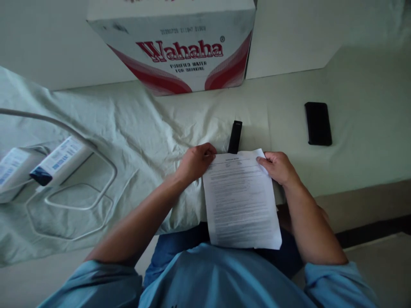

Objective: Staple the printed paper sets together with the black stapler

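A white sheet of paper [242, 201] covered in printed lines hangs over the near edge of the cloth-covered surface and reaches down to my lap. At its upper left corner my left hand [196, 163] is closed, with thumb and fingers pinching the paper. My right hand [278, 167] grips the upper right corner between thumb and curled fingers. Just beyond the top edge of the sheet lies a black stapler-like object [235, 136], long and narrow; its near end meets the paper's edge, and I cannot tell its exact kind.
A large Wahaha water carton [192, 81] stands at the back against a pale wall. To the right lies a black phone-like slab [317, 124]. On the left are white boxes with labels [64, 160] and a looped white cable [111, 171]. Pale green cloth [128, 124] covers the surface.
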The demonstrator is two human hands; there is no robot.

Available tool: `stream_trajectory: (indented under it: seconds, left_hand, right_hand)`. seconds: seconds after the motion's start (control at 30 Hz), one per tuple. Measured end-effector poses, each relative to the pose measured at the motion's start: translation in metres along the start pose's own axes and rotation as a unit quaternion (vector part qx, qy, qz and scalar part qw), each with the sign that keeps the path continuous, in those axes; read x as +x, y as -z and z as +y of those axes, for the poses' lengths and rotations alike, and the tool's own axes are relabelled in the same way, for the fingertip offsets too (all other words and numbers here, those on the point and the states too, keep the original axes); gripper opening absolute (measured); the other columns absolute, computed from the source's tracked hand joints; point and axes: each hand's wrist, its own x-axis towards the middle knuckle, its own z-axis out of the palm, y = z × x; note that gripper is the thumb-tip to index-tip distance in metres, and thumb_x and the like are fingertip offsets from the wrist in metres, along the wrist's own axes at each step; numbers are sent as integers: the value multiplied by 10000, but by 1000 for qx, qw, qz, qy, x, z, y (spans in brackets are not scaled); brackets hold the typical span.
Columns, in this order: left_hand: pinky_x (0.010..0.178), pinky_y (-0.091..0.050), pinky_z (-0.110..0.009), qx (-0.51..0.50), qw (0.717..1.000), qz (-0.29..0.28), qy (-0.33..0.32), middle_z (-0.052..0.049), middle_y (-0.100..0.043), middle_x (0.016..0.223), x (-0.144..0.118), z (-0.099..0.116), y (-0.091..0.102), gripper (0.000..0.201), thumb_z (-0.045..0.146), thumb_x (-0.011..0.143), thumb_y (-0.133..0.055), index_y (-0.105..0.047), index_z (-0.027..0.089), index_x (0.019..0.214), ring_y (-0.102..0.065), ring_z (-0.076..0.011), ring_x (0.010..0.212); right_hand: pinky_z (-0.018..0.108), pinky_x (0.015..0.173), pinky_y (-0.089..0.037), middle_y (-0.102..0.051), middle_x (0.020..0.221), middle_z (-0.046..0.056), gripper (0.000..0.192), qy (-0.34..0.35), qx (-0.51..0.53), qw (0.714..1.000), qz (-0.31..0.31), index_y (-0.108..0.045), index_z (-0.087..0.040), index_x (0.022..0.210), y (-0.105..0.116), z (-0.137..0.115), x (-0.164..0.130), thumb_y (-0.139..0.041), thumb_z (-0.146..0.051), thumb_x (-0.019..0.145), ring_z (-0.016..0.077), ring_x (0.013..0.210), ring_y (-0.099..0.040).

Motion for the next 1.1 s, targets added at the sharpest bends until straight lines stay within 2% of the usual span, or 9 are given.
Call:
stream_trajectory:
  seconds: [0.13, 0.27, 0.4, 0.5, 0.67, 0.73, 0.9, 1.1]
  left_hand:
    - [719, -465, -318, -30, 999, 21, -7, -15, -755, 781, -1, 1, -3, 160, 196, 865, -621, -771, 227, 912, -612, -176, 661]
    - [672, -433, -310, -56, 997, 43, 31, -15, -764, 792, -2, -4, -1, 191, 283, 847, -702, -763, 217, 1016, -583, -165, 635]
    - [607, -398, -285, -80, 994, 27, 69, 13, -686, 685, -3, -6, 1, 198, 304, 844, -694, -741, 203, 1008, -546, -150, 596]
    - [581, -388, -267, -102, 991, 49, 74, 16, -690, 698, -2, -5, -1, 199, 274, 832, -675, -739, 198, 1004, -540, -135, 590]
    - [561, -427, -239, -252, 960, 51, 108, 28, -699, 693, -3, -3, -2, 254, 277, 782, -730, -743, 182, 1017, -555, -106, 544]
    - [543, -429, -233, -276, 951, 46, 132, 36, -678, 640, -4, -4, 1, 258, 315, 775, -775, -760, 174, 990, -558, -102, 513]
    - [504, -427, -231, -240, 955, 35, 167, 8, -688, 608, -3, -9, 4, 214, 368, 746, -838, -789, 169, 810, -561, -100, 485]
    - [548, -467, -241, -285, 946, 30, 153, 5, -690, 619, -1, -11, 0, 181, 332, 703, -868, -792, 186, 778, -574, -110, 536]
  right_hand:
    - [286, 514, -315, -478, 544, -35, 418, -7, -8, 1000, 14, -615, -221, 642, 1, 3, 0, -682, -569, 863, 137, 541, -438]
    - [284, 523, -330, -506, 561, -29, 413, -7, 2, 999, 36, -643, -218, 682, 2, 6, -2, -665, -581, 877, 144, 560, -462]
    - [285, 533, -330, -501, 562, -25, 410, -19, -5, 999, 49, -634, -217, 683, 3, 7, -3, -643, -574, 885, 147, 575, -458]
    - [289, 540, -325, -488, 570, -21, 400, -18, -14, 998, 51, -613, -224, 676, 3, 9, -3, -619, -562, 889, 149, 587, -449]
    - [294, 547, -308, -457, 592, -25, 416, -11, -4, 999, 52, -574, -233, 672, 4, 12, -2, -603, -582, 896, 146, 593, -419]
    - [294, 549, -303, -442, 595, -33, 435, -9, 9, 999, 52, -559, -234, 665, 4, 13, -2, -605, -600, 895, 137, 585, -394]
    - [294, 552, -305, -438, 585, -44, 463, 5, 38, 997, 62, -532, -232, 639, 4, 11, -2, -639, -606, 892, 121, 566, -367]
    - [291, 563, -349, -574, 665, -21, 387, 14, 81, 994, 74, -682, -207, 820, 4, 18, 1, -651, -574, 941, 140, 602, -463]
